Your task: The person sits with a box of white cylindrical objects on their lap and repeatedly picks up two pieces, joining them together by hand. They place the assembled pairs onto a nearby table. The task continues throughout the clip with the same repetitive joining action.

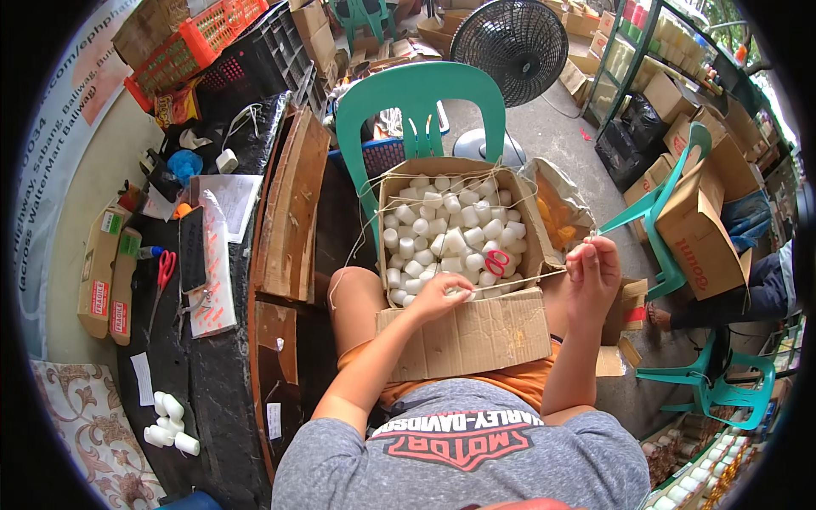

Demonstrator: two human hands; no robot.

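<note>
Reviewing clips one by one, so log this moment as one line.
left hand: pinching string | right hand: pinching string | string: stretched between hands | cardboard box: holds white cylinders, red-handled scissors on top

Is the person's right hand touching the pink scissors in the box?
Apart. The head view shows a gap: the right hand is off to the right of the pink scissors, pinching string.

On our left, black desk (pixel 212 387) carries phone (pixel 193 248), red scissors (pixel 161 285), blue wad (pixel 184 163). Farther back, we see orange crate (pixel 194 44) near black crate (pixel 274 53). Ahead, black fan (pixel 510 51). On our right, green chair (pixel 660 214) beside carton (pixel 695 228).
</note>
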